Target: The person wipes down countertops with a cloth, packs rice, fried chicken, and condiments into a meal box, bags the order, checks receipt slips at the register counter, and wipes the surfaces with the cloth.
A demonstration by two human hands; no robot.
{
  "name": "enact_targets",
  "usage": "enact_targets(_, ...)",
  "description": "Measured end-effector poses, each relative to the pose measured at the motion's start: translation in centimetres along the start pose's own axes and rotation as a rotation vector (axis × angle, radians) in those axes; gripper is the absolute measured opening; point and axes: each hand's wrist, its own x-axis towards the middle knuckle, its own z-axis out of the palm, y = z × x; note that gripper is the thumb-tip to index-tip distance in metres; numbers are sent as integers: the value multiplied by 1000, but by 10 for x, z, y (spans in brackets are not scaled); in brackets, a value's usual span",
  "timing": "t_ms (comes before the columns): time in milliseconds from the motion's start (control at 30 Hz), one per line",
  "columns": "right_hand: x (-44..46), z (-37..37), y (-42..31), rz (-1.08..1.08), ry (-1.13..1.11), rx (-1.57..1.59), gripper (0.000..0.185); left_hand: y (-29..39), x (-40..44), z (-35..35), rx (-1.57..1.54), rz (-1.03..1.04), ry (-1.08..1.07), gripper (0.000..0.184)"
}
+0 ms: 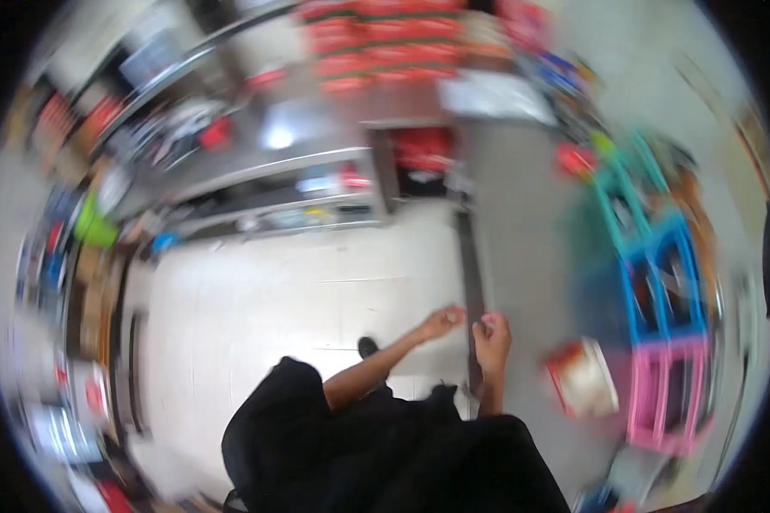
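Both hands are in front of the body, near the edge of a grey counter [522, 214]. My left hand [441, 322] is over the pale floor, its fingers curled together, with a small pinkish spot at the fingertips. Just right of it, at the counter's dark edge, my right hand [492, 333] is closed too, with a similar pinkish spot at its top. Motion blur hides what either one holds, if anything. A red and white bag [583, 380] lies on the counter to the right of my right hand.
Teal [620, 205], blue [666, 278] and pink [669, 393] baskets line the counter's right side. Stacked red packages [385, 43] stand on a steel table [299, 128] ahead. Shelves with boxes [90, 308] are at the left, beyond the pale tiled floor [257, 291].
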Motion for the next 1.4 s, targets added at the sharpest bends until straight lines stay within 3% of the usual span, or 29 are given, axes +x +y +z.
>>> enact_targets(33, 2, 39, -24, -22, -135, 85, 25, 2, -31, -34, -87, -57, 118, 28)
enact_targets(100, 7, 129, -42, -211, -342, 34, 28, -28, -77, -113, 140, -137, 230, 28)
enact_targets(200, 32, 241, -95, -240, -596, 18, 23, -65, -135, -231, -47, -171, 507, 11)
enact_targets(233, 38, 267, -109, -218, -692, -2, 22, -56, -155, -268, -118, -272, 587, 8)
enact_targets(267, 34, 285, -117, -227, -721, 12, 21, -84, -177, -292, -257, -227, 702, 10)
enact_targets(300, 46, 309, -128, -232, -753, 33, 19, -76, -189, -321, -276, -309, 814, 15)
enact_targets(333, 57, 331, -135, -233, -783, 60, 18, -75, -197, -343, -260, -264, 892, 26)
enact_targets(400, 78, 362, -142, -230, -729, 74, 16, -66, -208, -389, -333, -319, 935, 36)
enact_targets(500, 112, 402, -167, -299, -532, 88, 14, -72, -200, -463, -355, -232, 946, 42)
enact_targets(600, 173, 472, -156, -286, -565, -54, 11, -77, -186, -545, -388, -130, 971, 39)
enact_targets(700, 221, 558, -208, -252, -646, 13, 15, -95, -182, -626, -422, -170, 981, 36)
enact_targets(833, 287, 732, -303, -291, -643, -88, 25, -150, -198, -730, -472, -317, 1067, 31)
enact_targets(867, 297, 775, -329, -437, -655, -66, 28, -154, -214, -745, -492, -348, 1099, 30)
enact_targets(900, 307, 815, -365, -355, -772, 96, 27, -156, -229, -761, -510, -370, 1128, 29)
enact_targets(933, 317, 861, -398, -358, -768, 48, 26, -156, -244, -782, -541, -402, 1170, 29)
enact_targets(967, 320, 893, -440, -517, -736, 48, 26, -160, -261, -795, -579, -435, 1208, 30)
enact_targets(1067, 353, 1011, -534, -718, -830, -130, 29, -177, -296, -840, -605, -510, 1356, 32)
enact_targets(1100, 354, 1040, -573, -663, -838, -302, 33, -179, -299, -856, -600, -498, 1434, 26)
enact_targets(1167, 364, 1100, -620, -763, -762, -555, 37, -172, -294, -901, -579, -509, 1452, 26)
enact_targets(1200, 366, 1133, -630, -803, -528, -604, 38, -170, -285, -926, -552, -508, 1446, 26)
enact_targets(1267, 373, 1165, -661, -753, -541, -727, 40, -169, -255, -984, -431, -346, 1380, 24)
enact_targets(1333, 383, 1208, -671, -682, -514, -907, 57, -171, -214, -1045, -347, -120, 1302, 20)
enact_targets(1400, 391, 1240, -677, -621, -389, -1175, 64, -131, -167, -1107, -161, -56, 1153, 21)
